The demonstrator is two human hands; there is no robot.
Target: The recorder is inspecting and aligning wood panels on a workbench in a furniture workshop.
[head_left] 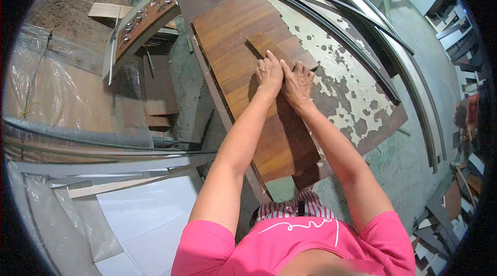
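Note:
A short brown wooden board [265, 43] lies crosswise on a panel of joined wooden planks [230, 33], on the worktable. My left hand [269, 74] presses on the board's near edge, closed on it, with one finger stretched forward. Beside it, almost touching, my right hand [298, 85] bends its fingers over the same board toward its right end. The palms hide part of the board and the undersides of the fingers. To the right of the planks, the table's dark surface carries flaking cream patches [344, 82].
Long metal strips [357, 51] run along the table's far right side. At left stand a tilted board with small metal parts [140, 22] and a plastic-wrapped stack [77, 90]. White sheets [150, 214] lie at lower left. Offcuts [450, 214] are heaped at right.

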